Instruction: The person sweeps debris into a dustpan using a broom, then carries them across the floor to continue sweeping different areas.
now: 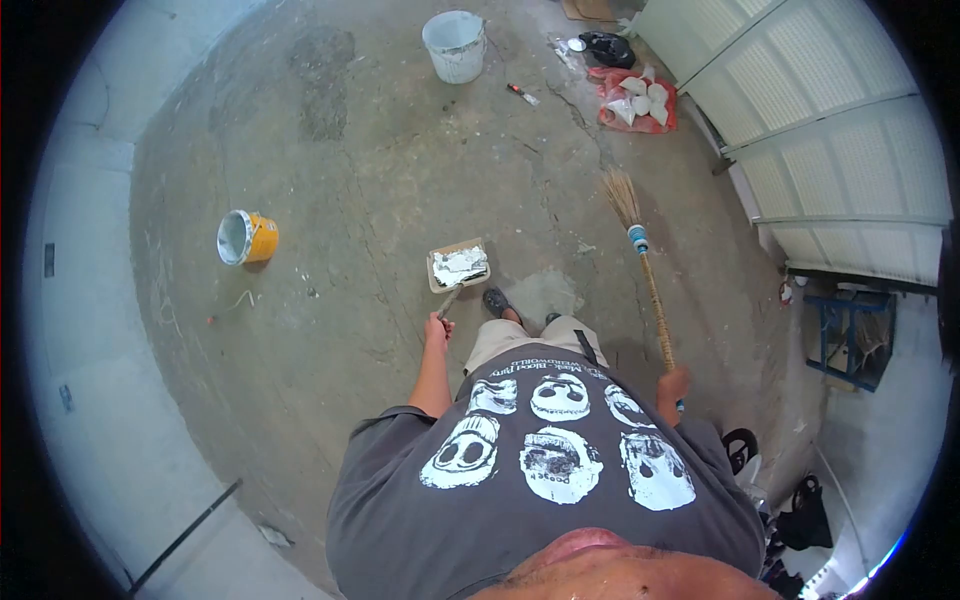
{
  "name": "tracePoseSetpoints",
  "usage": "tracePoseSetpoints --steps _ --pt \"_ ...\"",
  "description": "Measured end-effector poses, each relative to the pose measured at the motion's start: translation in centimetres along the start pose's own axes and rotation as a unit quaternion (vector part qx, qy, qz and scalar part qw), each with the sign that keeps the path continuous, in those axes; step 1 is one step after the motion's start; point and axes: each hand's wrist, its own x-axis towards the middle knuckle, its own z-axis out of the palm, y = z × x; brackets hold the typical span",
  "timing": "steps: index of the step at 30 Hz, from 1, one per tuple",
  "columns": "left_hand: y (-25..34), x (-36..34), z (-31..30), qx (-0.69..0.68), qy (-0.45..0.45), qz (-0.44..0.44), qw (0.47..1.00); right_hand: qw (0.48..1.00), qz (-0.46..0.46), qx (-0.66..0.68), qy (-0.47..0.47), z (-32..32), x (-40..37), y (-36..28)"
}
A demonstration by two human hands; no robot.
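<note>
Seen from above as a person in a dark shirt (512, 428) stands on a concrete floor (300, 400), the left hand (438, 328) has its fingers closed round the handle (450, 301) of a dustpan (433, 275). The dustpan, holding white debris (461, 265), is just ahead and left of a dark shoe (495, 300); whether it touches the floor, I cannot tell. At the person's right side, the right hand (674, 385) grips a broom (655, 305) near its end, bristles pointing away. A yellow bucket (265, 238) is off to the left. Well ahead are a white bucket (458, 62), a small tool (522, 95) and, farther right, a red bag (610, 113) with white lumps (640, 100), beside a black bag (607, 49).
</note>
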Motion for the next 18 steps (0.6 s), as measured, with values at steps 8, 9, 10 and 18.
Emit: tracePoseSetpoints --steps 8,9,10,18 --pt "2.9 3.8 1.7 0.092 -0.050 -0.008 0.995 0.976 0.038 -0.036 -0.213 -8.1 -0.5 -5.9" --pt "3.8 4.5 1.9 0.079 -0.042 -0.017 0.996 0.959 0.070 0.021 -0.272 -8.1 -1.4 -5.8" --pt "4.1 5.0 2.2 0.065 -0.035 -0.028 0.997 0.937 0.101 0.076 -0.327 -8.2 -2.3 -5.4" --pt "6.1 6.0 4.0 0.054 -0.036 -0.086 0.994 0.967 0.085 0.024 -0.239 -7.2 -17.9 -0.7"
